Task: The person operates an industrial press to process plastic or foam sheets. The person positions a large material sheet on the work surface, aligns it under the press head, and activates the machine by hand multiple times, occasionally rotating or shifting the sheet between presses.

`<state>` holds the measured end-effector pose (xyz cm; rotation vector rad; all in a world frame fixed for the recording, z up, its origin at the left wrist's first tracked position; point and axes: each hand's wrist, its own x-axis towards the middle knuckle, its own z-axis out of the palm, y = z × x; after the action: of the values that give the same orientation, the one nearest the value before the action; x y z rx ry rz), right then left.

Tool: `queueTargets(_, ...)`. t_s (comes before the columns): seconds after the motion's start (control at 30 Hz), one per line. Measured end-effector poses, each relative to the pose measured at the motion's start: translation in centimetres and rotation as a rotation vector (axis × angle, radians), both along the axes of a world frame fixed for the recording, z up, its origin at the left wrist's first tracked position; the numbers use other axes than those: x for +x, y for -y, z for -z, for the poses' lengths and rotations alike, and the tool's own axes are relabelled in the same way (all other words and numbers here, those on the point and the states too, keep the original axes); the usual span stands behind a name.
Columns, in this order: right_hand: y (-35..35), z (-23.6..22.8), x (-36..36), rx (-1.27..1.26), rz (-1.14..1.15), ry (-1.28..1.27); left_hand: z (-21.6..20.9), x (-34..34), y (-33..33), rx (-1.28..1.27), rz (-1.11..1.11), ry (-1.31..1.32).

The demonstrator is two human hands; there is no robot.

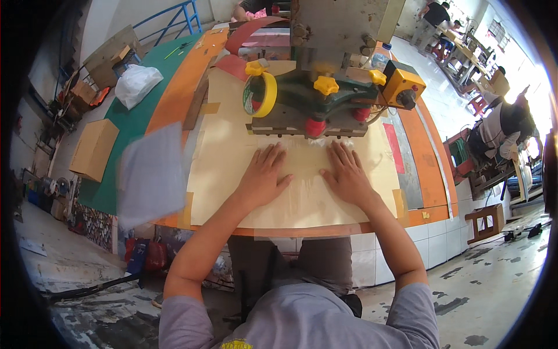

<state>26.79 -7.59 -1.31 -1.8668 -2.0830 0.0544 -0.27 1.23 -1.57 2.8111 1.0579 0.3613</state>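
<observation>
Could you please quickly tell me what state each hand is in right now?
Left hand: open, palm down over the pale yellow sheet, gripping nothing visible.
Right hand: open, palm down over the same sheet, gripping nothing visible.

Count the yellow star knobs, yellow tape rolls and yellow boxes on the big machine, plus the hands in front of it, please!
Yellow star knobs: 3
Yellow tape roll: 1
Yellow box with a dark dial: 1
Hands, left hand and right hand: 2
Total: 7
</observation>
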Motion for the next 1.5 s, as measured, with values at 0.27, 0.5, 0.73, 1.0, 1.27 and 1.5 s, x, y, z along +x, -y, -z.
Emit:
queueTargets(0.27, -1.0, 0.2, -0.1, -0.004, 0.018, 0.010, -0.3, 0.5, -0.8, -0.024, -0.043, -0.049)
queueTargets(0.5, -1.2, 0.3, -0.2, 0.004, 0.014, 0.008, -0.1, 0.4, -1.0, -0.034, -0.055, -0.044)
queueTargets(0.73, -1.0, 0.2, -0.1, 0.010, 0.014, 0.003, -0.2, 0.5, -1.0, -0.059, -0.058, -0.013)
queueTargets(1.0, 1.5, -1.4, 0.3, 0.001, -0.002, -0.021, -1.0, -2.3, 1.5, -0.060, -0.050, 0.062)
queueTargets(1.27, 11.8, -2.0, 2.9, -0.032, 0.172, -0.176, -0.9, -10.5, 9.0, -0.074, -0.174, 0.390)
queueTargets(1.5, 14.0, 0.3, 2.7, 0.303, 0.241, -0.213, 4.2, -11.7, 11.8, 0.260, -0.355, 0.420)
